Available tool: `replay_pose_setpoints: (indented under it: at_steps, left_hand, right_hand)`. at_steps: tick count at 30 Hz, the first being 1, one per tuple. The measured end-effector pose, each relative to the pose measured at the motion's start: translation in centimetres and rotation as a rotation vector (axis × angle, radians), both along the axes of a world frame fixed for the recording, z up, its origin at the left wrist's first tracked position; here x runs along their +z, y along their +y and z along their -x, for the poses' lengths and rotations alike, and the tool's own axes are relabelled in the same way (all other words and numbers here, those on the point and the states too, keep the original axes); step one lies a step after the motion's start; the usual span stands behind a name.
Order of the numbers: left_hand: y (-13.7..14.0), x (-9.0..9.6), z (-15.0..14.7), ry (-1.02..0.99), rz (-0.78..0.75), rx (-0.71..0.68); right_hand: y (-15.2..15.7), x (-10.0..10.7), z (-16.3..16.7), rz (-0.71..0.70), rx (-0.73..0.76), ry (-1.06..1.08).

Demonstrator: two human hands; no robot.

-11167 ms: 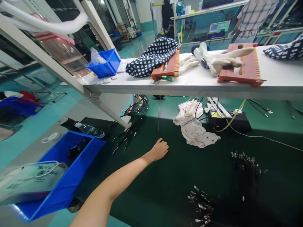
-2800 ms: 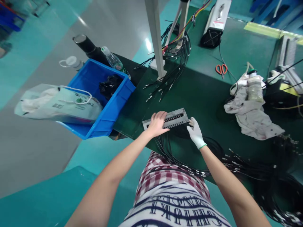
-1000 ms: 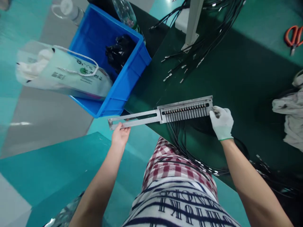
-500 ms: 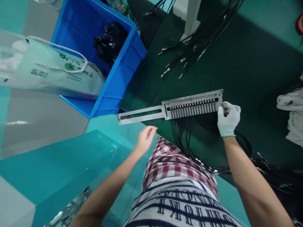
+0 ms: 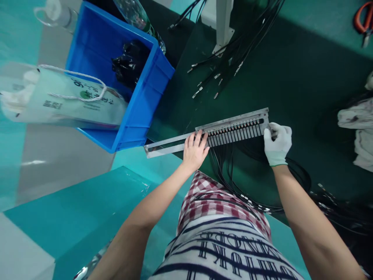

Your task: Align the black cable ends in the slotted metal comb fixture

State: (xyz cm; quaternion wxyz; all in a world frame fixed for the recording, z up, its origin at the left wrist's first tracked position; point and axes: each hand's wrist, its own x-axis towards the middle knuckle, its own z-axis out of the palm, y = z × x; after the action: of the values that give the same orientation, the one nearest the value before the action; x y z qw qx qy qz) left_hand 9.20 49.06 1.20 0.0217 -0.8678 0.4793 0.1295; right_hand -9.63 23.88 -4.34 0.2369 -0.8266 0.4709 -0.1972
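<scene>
1. At the far left a white paper bag [image 5: 67, 101] with a cord handle lies tipped over the rim of a blue bin [image 5: 136, 105]; a black plastic bundle [image 5: 129, 66] sits inside the bin, and a clear water bottle [image 5: 140, 19] lies just behind it.
2. A long metal comb fixture [image 5: 210, 132] lies across the near edge of the green table mat [image 5: 291, 70] — its slotted handle end sticks out past the mat's edge towards the bin, its toothed end points right.
3. The bare left hand [image 5: 194, 149] rests on the fixture where handle meets teeth, fingers spread flat on the metal, pressing rather than gripping.
4. Black cables [image 5: 227, 175] hang from the teeth and loop down over the person's checked lap.
5. The gloved right hand [image 5: 277, 143] is closed around the fixture's right end — thumb and fingers pinching the metal.
6. Further back, loose black leads with metal tips [image 5: 221, 74] fan out from a white post [image 5: 222, 23].
7. At the right edge lie a crumpled white cloth [image 5: 357, 128] and, top corner, orange-handled scissors [image 5: 363, 19].
</scene>
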Motion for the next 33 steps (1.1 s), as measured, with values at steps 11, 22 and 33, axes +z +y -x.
replay_pose_setpoints:
  at_steps: [11, 22, 33]
  left_hand:
    - [-0.4, 0.2, -0.1, 0.004, -0.010, -0.007]
    - [-0.6, 0.0, 0.3, 0.040, 0.056, 0.047]
    - [-1.1, 0.2, 0.5, 0.055, 0.065, 0.099]
  right_hand:
    - [-0.1, -0.2, 0.0, -0.007, 0.001, -0.001]
    - [0.0, 0.2, -0.1, -0.022, -0.003, 0.027]
    - [0.0, 0.3, -0.1, -0.040, 0.000, 0.002]
